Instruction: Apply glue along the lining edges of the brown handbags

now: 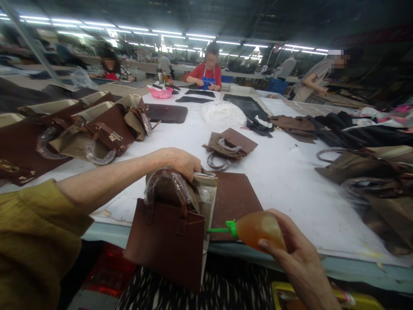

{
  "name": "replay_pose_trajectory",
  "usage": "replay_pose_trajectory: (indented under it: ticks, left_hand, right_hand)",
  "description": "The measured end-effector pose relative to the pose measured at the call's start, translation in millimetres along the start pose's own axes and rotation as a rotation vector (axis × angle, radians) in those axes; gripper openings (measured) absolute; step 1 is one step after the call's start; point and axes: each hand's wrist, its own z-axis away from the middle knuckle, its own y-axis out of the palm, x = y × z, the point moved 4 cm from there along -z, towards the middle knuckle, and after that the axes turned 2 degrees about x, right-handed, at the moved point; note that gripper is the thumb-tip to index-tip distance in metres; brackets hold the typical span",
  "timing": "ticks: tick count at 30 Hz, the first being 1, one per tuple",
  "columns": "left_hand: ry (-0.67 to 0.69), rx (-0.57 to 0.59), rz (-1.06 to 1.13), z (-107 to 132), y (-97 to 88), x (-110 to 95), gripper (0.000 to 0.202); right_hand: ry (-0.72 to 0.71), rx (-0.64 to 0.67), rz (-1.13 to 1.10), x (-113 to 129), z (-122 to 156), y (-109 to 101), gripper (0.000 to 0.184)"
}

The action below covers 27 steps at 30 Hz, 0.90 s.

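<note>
A brown handbag [167,241] with plastic-wrapped handles stands tilted at the table's front edge, its side turned to the right. My left hand [182,161] reaches over the handles and grips the bag's far upper edge, its fingertips partly hidden. In my right hand [290,241] is a squeeze bottle [258,230] of amber liquid, held on its side. Its green nozzle [219,230] points left, with the tip at the bag's open side edge. A flat brown panel [237,198] lies on the table behind the bag and bottle.
Several brown bags [109,129] crowd the left side, and more [380,181] lie at the right. A smaller bag piece [230,146] rests mid-table. Further back are a white plastic bag [222,114], a pink basket [160,92] and a person in red [206,75]. A yellow container [358,299] sits below the edge.
</note>
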Motion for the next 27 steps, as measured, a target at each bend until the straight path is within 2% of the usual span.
replay_pose_trajectory:
  ticks: [6,12,16,20,23,27]
  left_hand:
    - [-0.017,0.022,0.023,-0.5,2.6,0.4,0.026]
    - [-0.037,0.026,0.056,-2.5,4.9,4.8,0.027]
    - [-0.039,0.034,0.067,3.7,2.4,-2.4,0.026]
    - [-0.082,0.038,0.062,26.5,-10.2,-21.5,0.024]
    - [-0.147,0.026,0.063,49.7,-26.9,-33.0,0.024]
    - [-0.166,-0.101,0.000,75.4,-55.5,-39.5,0.021]
  right_hand:
    - [-0.016,0.062,0.083,-18.7,6.0,-0.2,0.057]
    - [-0.002,0.090,0.173,-17.4,11.9,4.3,0.057]
    - [0.039,0.109,0.143,-20.8,13.1,5.0,0.058]
    - [0.075,0.126,-0.043,-22.6,11.2,2.2,0.053]
    - [0.100,0.123,-0.199,-16.1,8.3,1.6,0.047]
    - [0.106,0.126,-0.396,-3.2,2.2,6.1,0.041]
